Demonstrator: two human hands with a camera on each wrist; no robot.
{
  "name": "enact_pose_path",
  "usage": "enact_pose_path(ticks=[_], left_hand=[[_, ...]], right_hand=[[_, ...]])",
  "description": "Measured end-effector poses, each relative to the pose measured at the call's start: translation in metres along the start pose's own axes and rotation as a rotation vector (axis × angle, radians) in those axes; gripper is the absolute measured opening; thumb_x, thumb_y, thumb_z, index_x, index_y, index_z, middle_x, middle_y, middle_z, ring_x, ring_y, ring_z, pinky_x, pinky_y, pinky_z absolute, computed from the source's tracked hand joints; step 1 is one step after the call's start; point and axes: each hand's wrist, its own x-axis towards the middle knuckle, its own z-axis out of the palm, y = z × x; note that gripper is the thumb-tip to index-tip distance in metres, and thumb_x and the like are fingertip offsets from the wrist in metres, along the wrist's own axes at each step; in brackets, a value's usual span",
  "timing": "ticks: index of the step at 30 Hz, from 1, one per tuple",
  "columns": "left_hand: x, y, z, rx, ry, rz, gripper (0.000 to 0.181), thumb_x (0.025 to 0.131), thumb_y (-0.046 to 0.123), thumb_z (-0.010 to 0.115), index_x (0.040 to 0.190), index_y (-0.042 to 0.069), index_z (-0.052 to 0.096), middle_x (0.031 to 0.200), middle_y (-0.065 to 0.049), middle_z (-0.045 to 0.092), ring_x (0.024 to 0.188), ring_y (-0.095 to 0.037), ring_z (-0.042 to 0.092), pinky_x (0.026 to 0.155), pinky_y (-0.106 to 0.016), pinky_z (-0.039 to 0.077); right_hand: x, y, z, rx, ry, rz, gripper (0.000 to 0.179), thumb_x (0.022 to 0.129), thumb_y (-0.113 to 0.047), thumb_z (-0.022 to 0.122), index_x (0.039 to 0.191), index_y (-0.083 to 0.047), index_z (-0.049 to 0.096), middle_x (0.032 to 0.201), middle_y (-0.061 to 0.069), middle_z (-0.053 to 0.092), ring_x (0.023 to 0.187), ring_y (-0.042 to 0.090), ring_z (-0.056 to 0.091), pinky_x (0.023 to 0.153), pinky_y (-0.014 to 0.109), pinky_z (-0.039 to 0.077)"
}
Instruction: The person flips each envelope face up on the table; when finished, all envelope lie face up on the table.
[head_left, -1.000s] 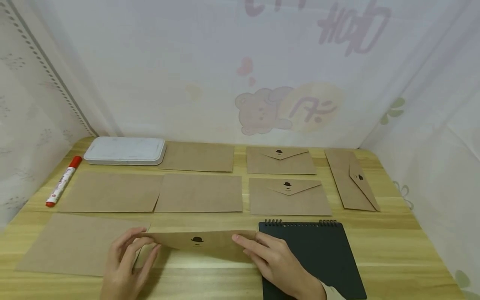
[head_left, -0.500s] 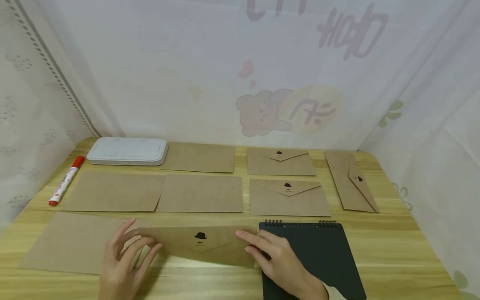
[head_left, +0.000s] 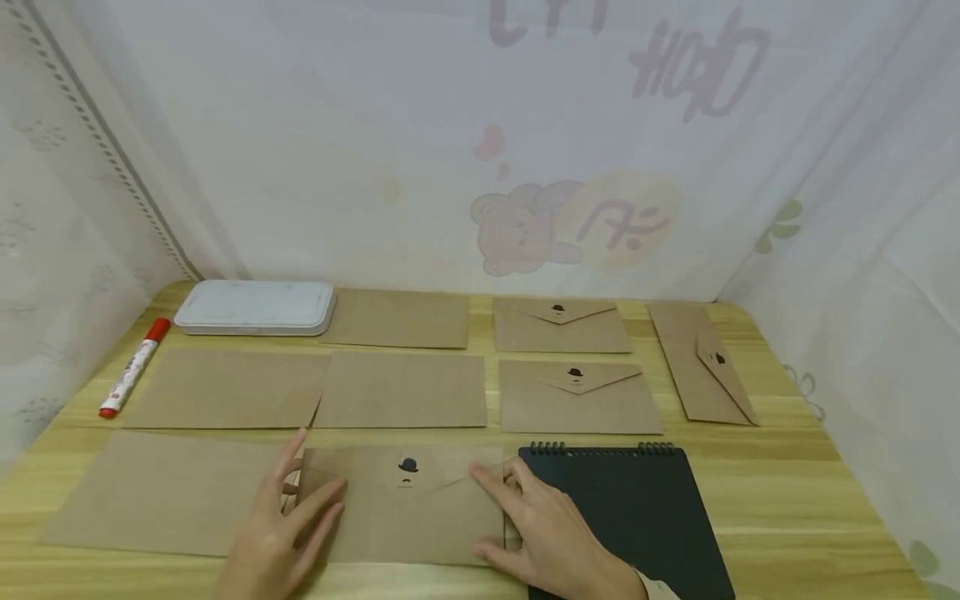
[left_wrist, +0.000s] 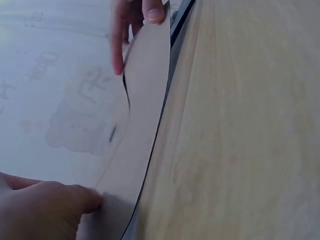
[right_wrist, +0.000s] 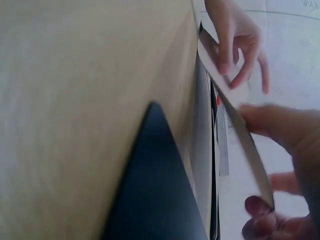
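Observation:
A brown kraft envelope with a hat-and-mustache print on its flap lies between my two hands, facing me, low over the wooden table. My left hand holds its left end, one finger lifted above the edge. In the left wrist view the left thumb presses on the paper, which bows. At the right end, my right hand grips the envelope, index finger on the flap and thumb near the lower corner. The right wrist view shows right-hand fingers curled round the envelope's edge.
A black spiral notebook lies beside my right hand. Plain envelopes and hat-printed ones lie in rows behind. A white case and a red-capped marker are at the back left.
The envelope has tipped from nearly edge-on to showing its flap side, and its lower edge has come toward me. The left hand has moved right and slightly down with its end.

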Motion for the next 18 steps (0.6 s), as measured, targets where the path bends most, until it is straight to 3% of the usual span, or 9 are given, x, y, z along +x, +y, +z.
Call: enact_pose_path(ticks=[2, 4, 7, 9, 15, 18], left_hand=[[-0.004, 0.0, 0.002, -0.002, -0.055, 0.003, 0.05, 0.097, 0.037, 0.046, 0.083, -0.003, 0.072, 0.127, -0.038, 0.041, 0.096, -0.039, 0.05, 0.083, -0.022, 0.04], [-0.006, 0.003, 0.002, 0.012, -0.119, -0.027, 0.053, 0.096, 0.043, 0.046, 0.085, -0.002, 0.073, 0.13, -0.035, 0.042, 0.098, -0.04, 0.049, 0.086, -0.032, 0.039], [-0.007, 0.008, -0.001, 0.039, -0.229, -0.103, 0.057, 0.093, 0.052, 0.045, 0.089, 0.003, 0.073, 0.137, -0.027, 0.039, 0.101, -0.039, 0.048, 0.082, -0.047, 0.035], [-0.008, 0.011, -0.005, 0.066, -0.3, -0.152, 0.059, 0.09, 0.058, 0.045, 0.092, 0.006, 0.074, 0.141, -0.022, 0.038, 0.101, -0.039, 0.047, 0.071, -0.052, 0.032], [-0.012, 0.011, -0.006, 0.097, -0.384, -0.193, 0.054, 0.079, 0.06, 0.059, 0.097, 0.011, 0.074, 0.142, -0.017, 0.037, 0.111, -0.036, 0.042, 0.074, -0.05, 0.026], [-0.012, 0.011, -0.006, 0.12, -0.388, -0.189, 0.053, 0.078, 0.06, 0.06, 0.097, 0.011, 0.074, 0.14, -0.017, 0.039, 0.114, -0.035, 0.041, 0.073, -0.05, 0.025]], right_hand=[[-0.002, 0.0, 0.001, -0.046, -0.024, 0.008, 0.073, 0.079, -0.044, 0.072, 0.139, -0.015, 0.044, 0.099, -0.003, 0.04, 0.06, -0.001, 0.029, 0.048, 0.011, 0.025], [-0.004, 0.0, 0.002, -0.077, -0.042, 0.025, 0.074, 0.078, -0.047, 0.071, 0.139, -0.015, 0.045, 0.094, -0.004, 0.037, 0.059, 0.0, 0.027, 0.046, 0.012, 0.024], [-0.005, 0.001, 0.004, -0.124, -0.063, 0.056, 0.072, 0.078, -0.051, 0.069, 0.137, -0.017, 0.048, 0.089, -0.006, 0.033, 0.059, 0.001, 0.025, 0.044, 0.013, 0.022], [-0.005, 0.001, 0.005, -0.141, -0.079, 0.078, 0.071, 0.078, -0.053, 0.069, 0.136, -0.019, 0.049, 0.087, -0.007, 0.031, 0.059, 0.002, 0.025, 0.043, 0.014, 0.021], [-0.003, -0.001, 0.005, -0.159, -0.137, 0.116, 0.065, 0.077, -0.054, 0.068, 0.132, -0.023, 0.052, 0.088, -0.007, 0.03, 0.064, 0.006, 0.027, 0.041, 0.016, 0.023], [-0.001, -0.003, 0.004, -0.178, -0.166, 0.132, 0.062, 0.077, -0.055, 0.068, 0.129, -0.025, 0.055, 0.09, -0.005, 0.029, 0.07, 0.009, 0.029, 0.042, 0.017, 0.024]])
